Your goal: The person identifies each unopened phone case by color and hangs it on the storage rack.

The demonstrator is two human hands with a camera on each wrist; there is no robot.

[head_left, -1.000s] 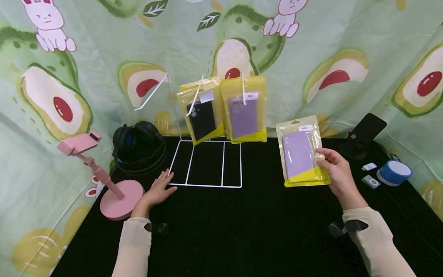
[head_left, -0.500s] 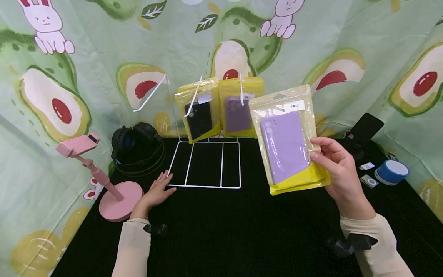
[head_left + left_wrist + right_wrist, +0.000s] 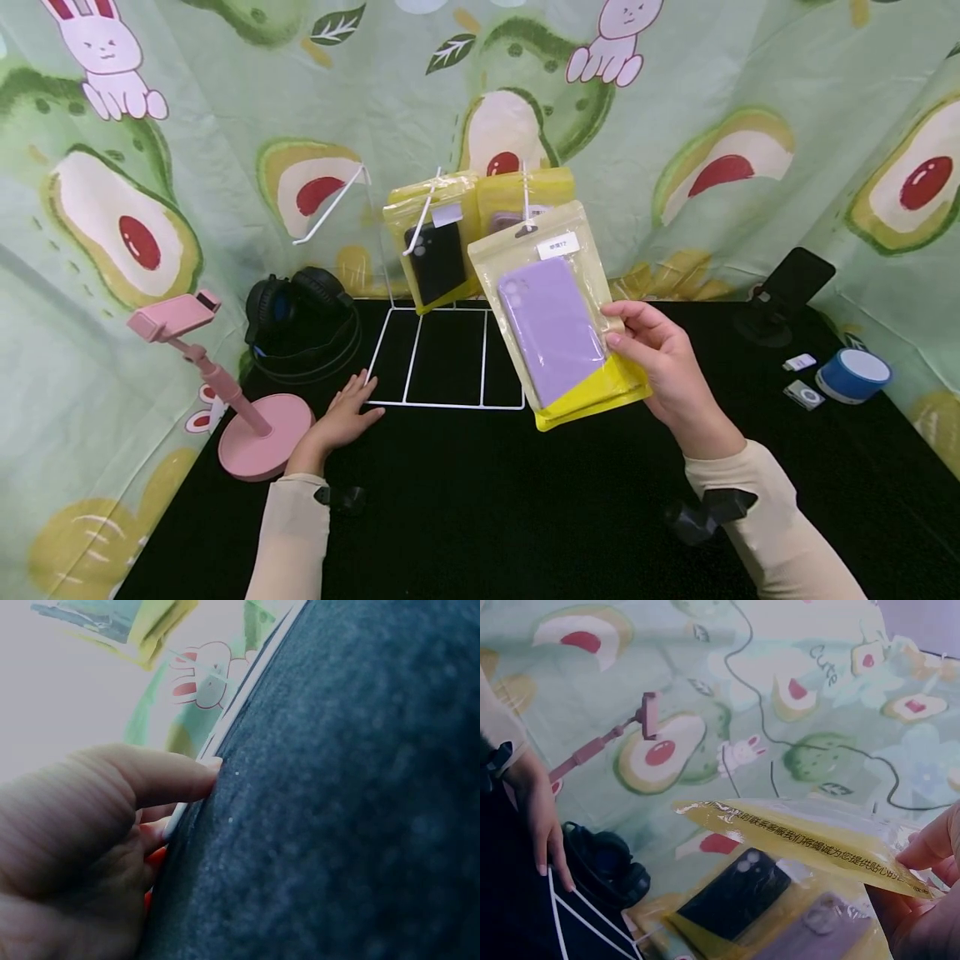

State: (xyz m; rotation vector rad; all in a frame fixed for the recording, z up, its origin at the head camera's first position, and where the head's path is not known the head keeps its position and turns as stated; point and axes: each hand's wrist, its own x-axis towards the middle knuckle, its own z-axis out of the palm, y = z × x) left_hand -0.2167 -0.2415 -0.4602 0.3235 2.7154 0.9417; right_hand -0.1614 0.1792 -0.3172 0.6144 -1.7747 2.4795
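Note:
My right hand (image 3: 678,375) pinches the right edge of a yellow zip bag (image 3: 577,408) with a purple phone case (image 3: 551,321) inside. The bag tilts in the air, its punched hole close to the tip of the right hook (image 3: 527,196); whether they touch I cannot tell. Behind it another bagged purple case hangs, mostly hidden. On the middle hook (image 3: 423,212) hangs a bagged black phone case (image 3: 437,262). My left hand (image 3: 341,421) lies with straight fingers on the front left corner of the white wire rack (image 3: 442,405); the left wrist view shows its thumb (image 3: 176,774) beside the wire.
The rack's left hook (image 3: 330,204) carries no bag. Black headphones (image 3: 300,321) and a pink phone stand (image 3: 262,433) are at the left. At the right are a black stand (image 3: 787,292), a blue-and-white round object (image 3: 855,375) and two small gadgets.
My right hand has carried the bagged purple case leftward, from the right side to in front of the right hook, lifting and tilting it. My left hand stays put.

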